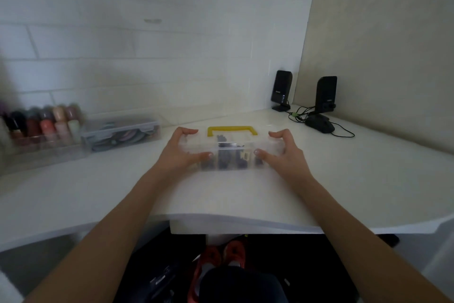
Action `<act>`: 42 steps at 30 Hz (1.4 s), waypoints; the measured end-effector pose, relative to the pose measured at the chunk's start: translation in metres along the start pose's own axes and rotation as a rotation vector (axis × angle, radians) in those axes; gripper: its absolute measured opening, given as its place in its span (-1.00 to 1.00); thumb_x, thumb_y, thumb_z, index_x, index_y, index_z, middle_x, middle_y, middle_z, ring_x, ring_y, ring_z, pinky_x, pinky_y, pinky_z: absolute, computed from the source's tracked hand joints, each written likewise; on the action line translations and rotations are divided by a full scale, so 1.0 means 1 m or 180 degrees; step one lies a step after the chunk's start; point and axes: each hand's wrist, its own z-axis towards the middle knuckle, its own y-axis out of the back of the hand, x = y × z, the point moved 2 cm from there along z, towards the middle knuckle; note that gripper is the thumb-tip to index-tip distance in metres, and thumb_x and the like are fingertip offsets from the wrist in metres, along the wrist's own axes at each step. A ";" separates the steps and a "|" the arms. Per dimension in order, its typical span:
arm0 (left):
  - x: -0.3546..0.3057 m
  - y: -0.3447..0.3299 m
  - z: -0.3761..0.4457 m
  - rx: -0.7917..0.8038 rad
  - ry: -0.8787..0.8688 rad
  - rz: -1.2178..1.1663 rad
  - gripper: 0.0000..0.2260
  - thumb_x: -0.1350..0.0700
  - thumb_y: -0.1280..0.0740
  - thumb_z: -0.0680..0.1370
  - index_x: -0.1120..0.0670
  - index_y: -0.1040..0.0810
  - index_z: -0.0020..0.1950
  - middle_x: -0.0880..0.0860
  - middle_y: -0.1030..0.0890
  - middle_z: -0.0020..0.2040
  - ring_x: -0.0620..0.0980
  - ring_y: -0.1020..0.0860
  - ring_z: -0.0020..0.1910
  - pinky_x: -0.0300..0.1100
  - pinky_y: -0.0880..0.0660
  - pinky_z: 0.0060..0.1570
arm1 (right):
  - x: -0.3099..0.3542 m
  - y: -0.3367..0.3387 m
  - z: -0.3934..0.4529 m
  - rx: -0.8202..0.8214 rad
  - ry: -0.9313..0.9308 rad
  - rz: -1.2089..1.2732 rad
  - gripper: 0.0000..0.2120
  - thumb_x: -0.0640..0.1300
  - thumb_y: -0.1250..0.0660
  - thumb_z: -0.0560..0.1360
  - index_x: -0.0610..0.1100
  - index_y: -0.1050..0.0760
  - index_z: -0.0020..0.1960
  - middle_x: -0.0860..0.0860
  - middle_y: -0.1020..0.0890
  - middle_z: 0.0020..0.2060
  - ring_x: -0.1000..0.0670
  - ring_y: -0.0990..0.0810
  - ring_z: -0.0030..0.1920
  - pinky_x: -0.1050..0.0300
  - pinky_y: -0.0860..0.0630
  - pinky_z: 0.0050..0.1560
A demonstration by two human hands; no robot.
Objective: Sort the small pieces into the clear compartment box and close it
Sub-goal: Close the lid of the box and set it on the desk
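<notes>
A clear compartment box (pixel 231 145) with a yellow handle (pixel 232 129) on its far side lies on the white desk (pixel 233 194). Its lid looks down. Small dark pieces (pixel 224 157) show through the plastic in several compartments. My left hand (pixel 180 149) grips the box's left end, thumb on the near side and fingers over the far edge. My right hand (pixel 282 153) grips the right end the same way. No loose pieces show on the desk.
A clear lidded case (pixel 121 134) and a tray of small coloured bottles (pixel 44 122) stand at the left by the wall. Two black speakers (pixel 281 90), a mouse (pixel 319 124) and cables sit at the back right corner. The desk's front edge is near me.
</notes>
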 end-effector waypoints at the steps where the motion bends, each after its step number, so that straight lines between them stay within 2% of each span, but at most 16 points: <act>1: 0.001 -0.001 -0.002 -0.0073 0.0010 0.0080 -0.47 0.02 -0.60 0.27 -0.13 -0.43 0.13 -0.03 -0.54 0.01 -0.09 -0.52 -0.18 -0.31 -0.43 -0.28 | 0.001 0.001 -0.003 -0.0015 0.0016 -0.0035 -0.56 0.10 -0.46 0.36 0.04 -0.35 0.12 0.17 -0.46 -0.26 0.17 -0.41 -0.37 0.34 -0.28 -0.39; 5: -0.005 -0.002 -0.011 -0.0261 -0.0067 0.0502 -0.49 -0.04 -0.57 0.29 -0.13 -0.43 0.15 -0.04 -0.51 0.10 -0.01 -0.51 0.00 -0.33 -0.36 -0.22 | 0.000 0.002 -0.006 -0.0068 0.0024 -0.0060 -0.58 0.04 -0.46 0.38 0.01 -0.35 0.14 0.07 -0.51 -0.24 0.01 -0.50 -0.32 0.26 -0.36 -0.34; 8: -0.010 -0.002 -0.015 -0.0369 -0.0164 0.0687 -0.51 -0.02 -0.56 0.32 -0.09 -0.44 0.16 -0.06 -0.50 0.08 -0.09 -0.49 -0.06 -0.41 -0.31 -0.24 | -0.002 0.001 -0.005 -0.0079 0.0096 -0.0075 -0.60 0.03 -0.46 0.38 0.02 -0.34 0.10 0.01 -0.56 -0.10 -0.11 -0.59 -0.23 0.20 -0.43 -0.28; 13: -0.011 -0.005 -0.020 -0.0449 -0.0214 0.0649 -0.53 -0.03 -0.53 0.36 -0.07 -0.43 0.18 -0.06 -0.46 0.08 -0.20 -0.45 -0.14 -0.46 -0.28 -0.29 | -0.004 -0.001 -0.001 -0.0096 0.0180 -0.0034 -0.63 0.00 -0.44 0.41 -0.01 -0.34 0.11 0.02 -0.53 0.06 -0.05 -0.55 -0.14 0.17 -0.39 -0.21; 16: -0.012 -0.009 -0.021 -0.0509 -0.0213 0.0600 -0.51 -0.04 -0.53 0.35 -0.07 -0.42 0.19 -0.04 -0.49 0.07 -0.15 -0.47 -0.14 -0.46 -0.29 -0.30 | -0.002 -0.004 -0.001 -0.0131 0.0272 -0.0032 -0.63 -0.08 -0.41 0.45 -0.05 -0.36 0.19 0.01 -0.46 0.18 0.04 -0.47 -0.01 0.42 -0.35 -0.20; 18: -0.012 -0.011 -0.020 -0.0502 -0.0195 0.0597 -0.50 -0.04 -0.54 0.33 -0.07 -0.42 0.20 -0.02 -0.50 0.10 -0.11 -0.50 -0.07 -0.47 -0.31 -0.27 | -0.002 -0.004 -0.001 -0.0229 0.0417 -0.0257 -0.60 -0.05 -0.39 0.46 -0.08 -0.38 0.24 -0.07 -0.32 0.36 -0.02 -0.38 0.27 0.52 -0.33 -0.15; 20: -0.009 -0.011 -0.017 -0.0507 -0.0252 0.0836 -0.47 -0.04 -0.56 0.31 -0.07 -0.43 0.21 0.02 -0.42 0.33 0.00 -0.48 0.23 -0.46 -0.33 0.00 | -0.002 -0.005 -0.001 -0.0297 0.0544 -0.0558 -0.61 0.03 -0.31 0.51 -0.07 -0.39 0.28 -0.07 -0.10 0.50 -0.02 -0.22 0.42 0.40 -0.25 0.07; 21: -0.009 -0.010 -0.015 -0.0549 -0.0342 0.1024 -0.45 -0.05 -0.56 0.29 -0.08 -0.44 0.22 0.04 -0.27 0.49 0.04 -0.34 0.41 -0.38 -0.26 0.19 | -0.003 -0.006 0.000 -0.0302 0.0598 -0.0652 -0.62 0.05 -0.24 0.54 -0.08 -0.39 0.29 -0.06 -0.08 0.51 0.00 -0.20 0.43 0.38 -0.18 0.12; 23: -0.008 -0.009 -0.015 -0.0722 -0.0839 0.1386 -0.43 -0.10 -0.55 0.30 -0.09 -0.48 0.27 0.04 -0.05 0.59 0.05 -0.11 0.54 -0.12 -0.10 0.42 | -0.004 -0.007 0.003 -0.0323 0.0664 -0.0733 -0.63 0.03 -0.15 0.58 -0.13 -0.38 0.31 -0.07 -0.15 0.49 -0.01 -0.20 0.43 0.37 -0.13 0.18; 24: -0.008 -0.011 -0.017 -0.0782 -0.1280 0.1684 -0.46 -0.14 -0.49 0.33 -0.06 -0.51 0.28 0.04 -0.11 0.57 0.07 -0.12 0.54 -0.01 -0.05 0.45 | -0.005 -0.007 0.005 -0.0374 0.0708 -0.0792 -0.64 0.02 -0.14 0.59 -0.14 -0.38 0.30 -0.09 -0.19 0.47 -0.04 -0.20 0.45 0.30 -0.14 0.27; 26: -0.010 -0.020 -0.020 -0.0793 -0.2106 0.2490 -0.56 -0.16 -0.31 0.44 0.01 -0.58 0.24 0.06 -0.42 0.43 0.09 -0.31 0.47 0.06 -0.07 0.45 | -0.008 -0.009 0.007 -0.0463 0.0863 -0.1132 -0.67 -0.02 -0.14 0.59 -0.13 -0.39 0.29 -0.06 -0.20 0.48 -0.08 -0.11 0.49 0.02 -0.09 0.42; 29: -0.011 -0.026 -0.018 -0.0752 -0.2466 0.3065 -0.61 -0.11 -0.25 0.47 0.08 -0.64 0.15 0.07 -0.67 0.13 0.08 -0.61 0.17 0.03 -0.21 0.38 | -0.010 -0.014 0.006 -0.0228 0.1298 -0.1899 -0.66 -0.05 -0.16 0.59 0.01 -0.33 0.36 0.09 -0.19 0.49 0.04 0.04 0.52 -0.10 0.10 0.47; 33: -0.014 -0.028 -0.014 -0.0858 -0.2427 0.3133 -0.69 -0.02 -0.38 0.39 0.09 -0.68 0.05 0.08 -0.71 0.00 0.09 -0.68 -0.02 -0.02 -0.52 0.13 | -0.003 -0.020 0.012 -0.0240 0.1437 -0.2046 -0.61 -0.06 -0.21 0.57 0.07 -0.33 0.39 0.03 -0.38 0.40 -0.04 -0.20 0.46 -0.06 0.06 0.46; 36: -0.016 -0.030 -0.012 -0.0883 -0.2458 0.3326 -0.67 -0.05 -0.38 0.37 0.09 -0.69 0.04 0.06 -0.71 -0.01 0.08 -0.69 -0.05 0.00 -0.57 0.01 | -0.001 -0.027 0.022 -0.0371 0.1363 -0.2064 -0.64 -0.19 -0.25 0.55 -0.02 -0.42 0.34 -0.06 -0.48 0.33 -0.12 -0.31 0.39 -0.15 -0.01 0.46; 39: -0.009 -0.032 -0.008 -0.0788 -0.2395 0.3461 -0.57 -0.12 -0.23 0.46 0.13 -0.64 0.13 0.10 -0.68 0.09 0.11 -0.65 0.07 -0.05 -0.51 0.14 | -0.004 -0.029 0.031 -0.0308 0.1374 -0.1947 -0.64 -0.18 -0.24 0.56 -0.03 -0.41 0.35 -0.07 -0.45 0.35 -0.12 -0.26 0.42 -0.14 0.01 0.46; 42: 0.000 -0.037 0.001 -0.0738 -0.2219 0.3705 -0.44 -0.21 -0.18 0.47 0.20 -0.56 0.23 0.15 -0.60 0.24 0.18 -0.52 0.29 0.05 -0.26 0.33 | -0.011 -0.038 0.037 -0.0028 0.1404 -0.1696 -0.54 0.04 -0.18 0.57 0.01 -0.24 0.44 -0.01 -0.19 0.49 -0.05 0.01 0.52 -0.12 0.04 0.46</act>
